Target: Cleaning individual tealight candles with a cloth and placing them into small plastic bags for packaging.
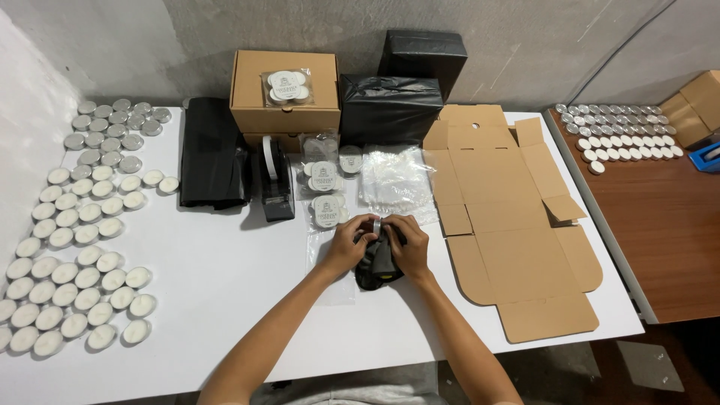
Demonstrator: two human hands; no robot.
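Observation:
My left hand (346, 245) and my right hand (409, 244) meet at the middle of the white table (225, 262). Together they pinch a small silver-rimmed tealight (375, 226) held between the fingertips. Below the hands lies a black device (379, 270), partly hidden by them. A clear plastic bag (330, 281) lies flat under my left wrist. Just beyond the hands sit packed clear bags of tealights (325, 196).
Many white tealights (75, 277) cover the table's left side, with empty metal cups (112, 127) behind. A black tape dispenser (276, 184), folded black bags (214, 161), closed cardboard boxes (285, 90), a clear-bag stack (395, 180) and an unfolded cardboard box (510, 225) surround. A brown table (660, 232) stands right.

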